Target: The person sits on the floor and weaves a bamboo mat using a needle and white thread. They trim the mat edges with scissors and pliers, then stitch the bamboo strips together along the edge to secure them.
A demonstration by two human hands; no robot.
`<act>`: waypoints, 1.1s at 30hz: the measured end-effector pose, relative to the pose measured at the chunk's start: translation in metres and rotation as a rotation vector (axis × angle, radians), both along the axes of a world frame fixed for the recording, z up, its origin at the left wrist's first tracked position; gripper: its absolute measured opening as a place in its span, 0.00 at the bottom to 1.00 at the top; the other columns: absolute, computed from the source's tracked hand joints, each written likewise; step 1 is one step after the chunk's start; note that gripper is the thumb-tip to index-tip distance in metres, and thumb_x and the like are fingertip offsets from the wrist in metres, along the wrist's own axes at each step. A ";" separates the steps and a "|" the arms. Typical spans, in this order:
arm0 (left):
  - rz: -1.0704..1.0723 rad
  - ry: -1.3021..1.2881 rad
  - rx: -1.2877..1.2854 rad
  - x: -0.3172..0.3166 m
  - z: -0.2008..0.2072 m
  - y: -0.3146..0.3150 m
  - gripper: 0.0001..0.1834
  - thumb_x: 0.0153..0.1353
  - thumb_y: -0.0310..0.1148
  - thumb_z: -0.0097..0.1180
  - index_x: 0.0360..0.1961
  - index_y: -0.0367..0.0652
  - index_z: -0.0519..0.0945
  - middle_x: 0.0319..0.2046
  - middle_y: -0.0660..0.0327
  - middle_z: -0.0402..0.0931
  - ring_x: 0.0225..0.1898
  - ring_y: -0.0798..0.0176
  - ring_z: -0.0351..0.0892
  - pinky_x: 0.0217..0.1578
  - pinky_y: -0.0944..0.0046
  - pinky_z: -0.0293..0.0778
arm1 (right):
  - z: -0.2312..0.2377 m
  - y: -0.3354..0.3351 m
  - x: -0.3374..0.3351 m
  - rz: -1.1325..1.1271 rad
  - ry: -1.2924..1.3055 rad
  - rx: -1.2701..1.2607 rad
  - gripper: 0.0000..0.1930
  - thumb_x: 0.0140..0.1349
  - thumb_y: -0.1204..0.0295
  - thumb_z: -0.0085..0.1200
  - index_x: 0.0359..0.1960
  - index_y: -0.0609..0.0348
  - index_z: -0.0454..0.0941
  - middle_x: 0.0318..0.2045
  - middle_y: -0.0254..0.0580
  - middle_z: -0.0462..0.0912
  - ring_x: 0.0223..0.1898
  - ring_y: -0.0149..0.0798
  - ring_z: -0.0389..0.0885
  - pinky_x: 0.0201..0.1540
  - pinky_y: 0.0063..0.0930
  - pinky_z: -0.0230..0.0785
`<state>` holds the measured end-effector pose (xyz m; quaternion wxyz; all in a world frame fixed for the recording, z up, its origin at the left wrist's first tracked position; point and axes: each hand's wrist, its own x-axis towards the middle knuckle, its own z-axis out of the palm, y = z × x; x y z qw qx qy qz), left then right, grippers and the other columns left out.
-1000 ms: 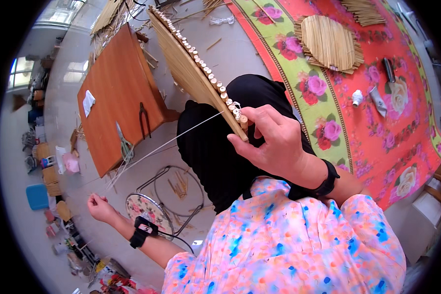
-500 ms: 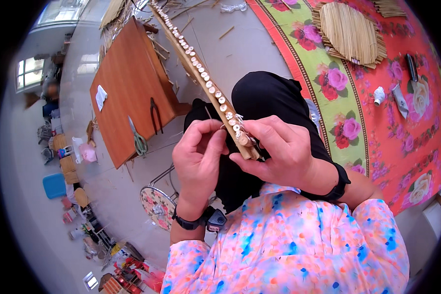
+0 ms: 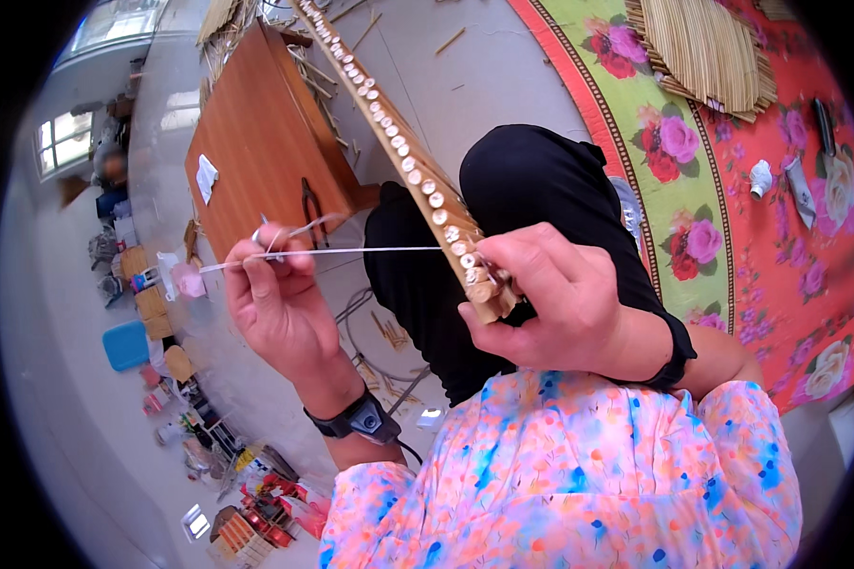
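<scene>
A long, narrow row of thin sticks (image 3: 412, 176), their pale round ends showing, runs along wooden strips from the far left toward my lap. My right hand (image 3: 565, 299) grips its near end, thumb and fingers on opposite sides. White string (image 3: 370, 249) stretches straight from that end to my left hand (image 3: 283, 308), which is raised to the left with the string pinched in its fingers. A blurred loose part of the string loops above those fingers. Whether a needle is on the string, I cannot tell.
A brown wooden table (image 3: 256, 142) at left bears pliers (image 3: 310, 207) and a white cloth (image 3: 206, 178). On the red floral cloth (image 3: 778, 275) at right lie a stick mat (image 3: 707, 52), a dark-handled knife (image 3: 824, 125) and a white bundle (image 3: 760, 178). Cut sticks litter the floor.
My left hand has moved away to the left from the row's near end, drawing the string out taut. My right hand keeps its hold there. The view has shifted slightly.
</scene>
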<state>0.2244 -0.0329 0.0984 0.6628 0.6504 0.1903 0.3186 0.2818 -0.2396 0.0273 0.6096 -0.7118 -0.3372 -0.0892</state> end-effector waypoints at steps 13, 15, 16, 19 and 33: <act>-0.393 -0.112 -0.394 0.031 -0.019 0.023 0.10 0.70 0.33 0.51 0.40 0.36 0.74 0.24 0.65 0.70 0.20 0.76 0.67 0.16 0.78 0.62 | 0.062 0.008 0.001 -0.021 0.033 -0.441 0.18 0.47 0.78 0.61 0.43 0.67 0.78 0.25 0.44 0.79 0.20 0.37 0.78 0.22 0.25 0.70; -0.380 -0.102 -0.431 0.032 -0.024 0.025 0.09 0.69 0.33 0.51 0.39 0.36 0.75 0.23 0.65 0.71 0.20 0.77 0.68 0.16 0.78 0.62 | 0.062 0.009 -0.004 -0.048 0.052 -0.438 0.18 0.48 0.79 0.60 0.43 0.68 0.77 0.26 0.45 0.80 0.20 0.37 0.79 0.22 0.26 0.70; -0.379 -0.110 -0.445 0.031 -0.028 0.026 0.09 0.69 0.33 0.51 0.39 0.36 0.75 0.23 0.65 0.71 0.20 0.77 0.68 0.16 0.78 0.62 | 0.068 0.009 -0.005 -0.032 0.053 -0.504 0.17 0.49 0.79 0.60 0.44 0.69 0.77 0.26 0.46 0.81 0.21 0.37 0.79 0.24 0.25 0.71; -0.402 -0.140 -0.471 0.032 -0.041 0.030 0.09 0.68 0.32 0.52 0.39 0.35 0.76 0.22 0.65 0.72 0.18 0.77 0.68 0.16 0.79 0.62 | 0.062 0.009 -0.009 -0.062 -0.009 -0.507 0.17 0.50 0.79 0.59 0.44 0.70 0.76 0.26 0.47 0.81 0.22 0.36 0.80 0.25 0.24 0.71; -0.034 0.083 0.111 -0.009 -0.050 0.100 0.10 0.68 0.35 0.54 0.42 0.40 0.81 0.37 0.60 0.83 0.29 0.75 0.79 0.30 0.77 0.70 | 0.052 0.003 -0.008 -0.098 -0.005 -0.530 0.18 0.49 0.77 0.60 0.43 0.70 0.75 0.27 0.49 0.80 0.26 0.45 0.81 0.29 0.31 0.73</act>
